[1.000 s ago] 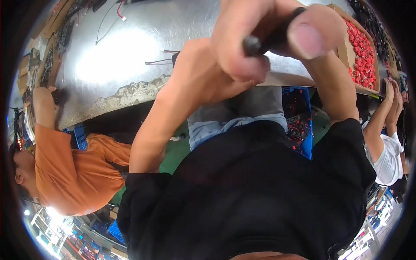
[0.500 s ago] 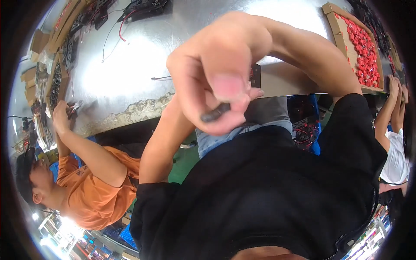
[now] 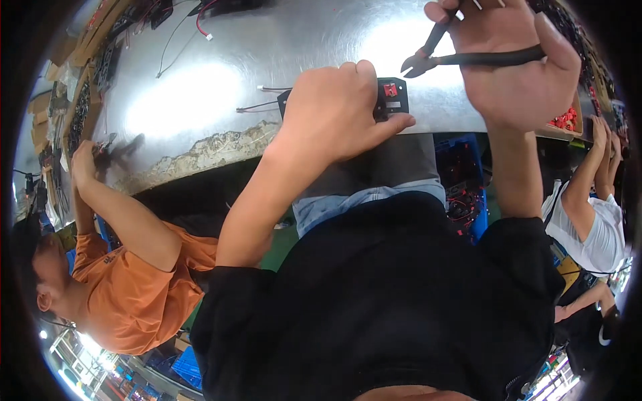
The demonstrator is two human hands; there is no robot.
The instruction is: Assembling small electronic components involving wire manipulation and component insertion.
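My left hand (image 3: pixel 331 110) rests over a black plate (image 3: pixel 399 99) at the near edge of the metal table, its fingers bent round it and its thumb along the near side. A small red connector (image 3: pixel 390 90) sits on the plate's right part; the plate's middle is hidden under my hand. Thin leads with a white plug (image 3: pixel 261 87) stick out to the left. Raised to the right of the plate, my right hand (image 3: pixel 515 80) holds diagonal cutters (image 3: pixel 419 64) with black handles. The handles are spread and the jaws point left, toward the plate.
A cardboard box of red parts (image 3: pixel 567 120) lies at the right, partly behind my right hand. Black parts with a red cable (image 3: pixel 202 23) lie at the far left. A co-worker in an orange shirt (image 3: pixel 134 294) works at the left; a blue crate (image 3: pixel 478 200) stands below the table.
My right hand has moved from close before the camera to the right, bringing the cutters into plain sight. My left hand, mostly hidden before, now shows on the black plate.
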